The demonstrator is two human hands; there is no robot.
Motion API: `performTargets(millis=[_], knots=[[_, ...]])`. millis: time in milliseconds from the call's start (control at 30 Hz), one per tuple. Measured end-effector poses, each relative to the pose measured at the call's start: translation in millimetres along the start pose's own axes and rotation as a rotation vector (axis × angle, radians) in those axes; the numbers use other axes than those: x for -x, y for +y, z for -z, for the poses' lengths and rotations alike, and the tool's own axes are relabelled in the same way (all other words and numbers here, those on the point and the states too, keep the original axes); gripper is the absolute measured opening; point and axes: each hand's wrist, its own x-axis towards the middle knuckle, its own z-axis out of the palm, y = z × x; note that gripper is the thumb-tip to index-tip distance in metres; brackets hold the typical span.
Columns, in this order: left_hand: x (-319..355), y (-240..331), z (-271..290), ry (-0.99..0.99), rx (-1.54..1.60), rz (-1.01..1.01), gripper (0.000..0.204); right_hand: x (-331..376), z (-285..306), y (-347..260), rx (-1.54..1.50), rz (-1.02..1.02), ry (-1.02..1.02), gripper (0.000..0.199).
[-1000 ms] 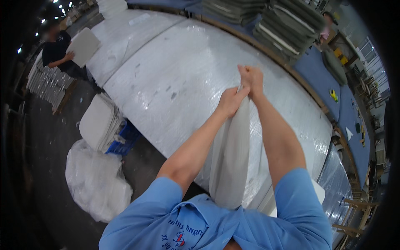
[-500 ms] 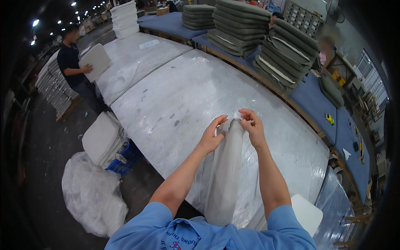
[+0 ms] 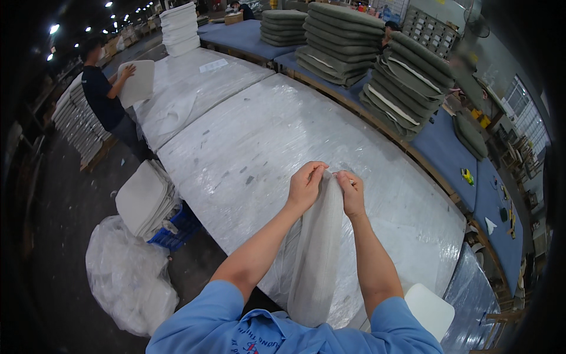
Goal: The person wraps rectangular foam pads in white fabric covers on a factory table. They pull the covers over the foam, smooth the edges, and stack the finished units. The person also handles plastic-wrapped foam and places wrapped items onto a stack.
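Note:
A pale grey-white cushion (image 3: 318, 259) stands on its narrow edge in front of me, running from my chest toward the middle of the plastic-covered table (image 3: 253, 135). My left hand (image 3: 305, 187) is closed, pinching the cushion's cover at the left of its far top corner. Close beside it, my right hand (image 3: 352, 192) pinches the same corner from the right. The fingertips almost meet there, and the exact bit of fabric between them is too small to make out. Another white cushion (image 3: 430, 310) lies by my right elbow.
At the left, a co-worker (image 3: 106, 94) holds a white cushion (image 3: 137, 81). Folded pale covers (image 3: 144, 197) sit on a blue crate (image 3: 177, 230), beside bunched clear plastic (image 3: 127, 277). Stacks of dark green cushions (image 3: 342, 44) stand on the blue tables (image 3: 445, 138) beyond.
My fingers have gone from spread around the cushion's far corner to pinched together on it. The pale cover now hides the grey end seen there. The co-worker has turned the held cushion upright.

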Motion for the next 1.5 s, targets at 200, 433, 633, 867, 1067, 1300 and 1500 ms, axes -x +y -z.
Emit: performTargets(millis=[200, 433, 633, 867, 1067, 1300, 1500], knots=[[-23.3, -4.1, -20.6, 0.026, 0.042, 0.078, 0.018, 6.7, -9.9, 8.7, -0.118, -0.085, 0.157, 0.042], [-62.4, -19.0, -41.8, -0.048, 0.184, 0.251, 0.036, 15.7, -11.2, 2.5, -0.091, -0.077, 0.273, 0.045], [-81.2, -28.0, -52.0, -0.016, -0.126, 0.128, 0.053, 11.8, -25.6, 5.2, -0.083, -0.051, 0.331, 0.041], [-82.8, -5.4, -70.5, -0.068, -0.417, 0.137, 0.047, 10.1, -7.4, 9.4, 0.017, -0.050, 0.349, 0.033], [-94.9, -23.7, -85.3, -0.003, -0.482, 0.102, 0.046, 12.0, -5.9, 3.2, 0.034, -0.106, 0.390, 0.032], [-98.3, -22.0, -66.7, -0.397, -0.225, 0.344, 0.061, 12.4, 9.7, 8.7, 0.053, 0.120, 0.332, 0.035], [-49.3, 14.8, -51.7, -0.563, -0.177, 0.333, 0.080, -17.5, 17.8, 10.2, 0.112, 0.104, 0.540, 0.040]])
